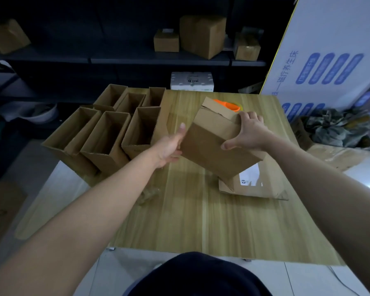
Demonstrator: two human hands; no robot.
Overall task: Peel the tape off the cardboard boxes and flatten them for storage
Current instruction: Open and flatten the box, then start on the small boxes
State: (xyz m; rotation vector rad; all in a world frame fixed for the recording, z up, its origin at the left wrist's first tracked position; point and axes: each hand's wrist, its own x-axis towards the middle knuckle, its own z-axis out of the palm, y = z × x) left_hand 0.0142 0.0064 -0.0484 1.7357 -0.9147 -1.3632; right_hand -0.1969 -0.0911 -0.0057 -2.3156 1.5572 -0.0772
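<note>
— So where is the box (209, 144)?

— Up off the table (190, 227), tilted, caught between both hands. The right hand (247, 133) clamps its upper end, fingers hooked over the far edge and thumb pressed on the near face. The left hand (169, 148) grips the lower left corner, thumb straight up along the side. Its other fingers are tucked underneath and mostly hidden.

— Heavy, would you say?

— Light, I'd judge, probably empty. The walls look stiff along the creases, but the broad faces would likely buckle under a hard squeeze. Plain cardboard shouldn't be slippery.

— Where should one hold it for flattening?

— At opposite corners or edges, much as the fingers sit now, so the sides can fold along their creases. A ragged flap shows just past the right fingertips. I can't tell whether tape remains there.

— And around it?

— Under the right wrist lies a flat box (252, 186) with a white label. Just beyond the right fingertips an orange thing (226, 104) peeks out, though I can't say what it is. Off past the left thumb stand the open boxes (113, 133), crowded together. Near the left forearm sits a crumpled scrap (150, 194), perhaps tape.
</note>
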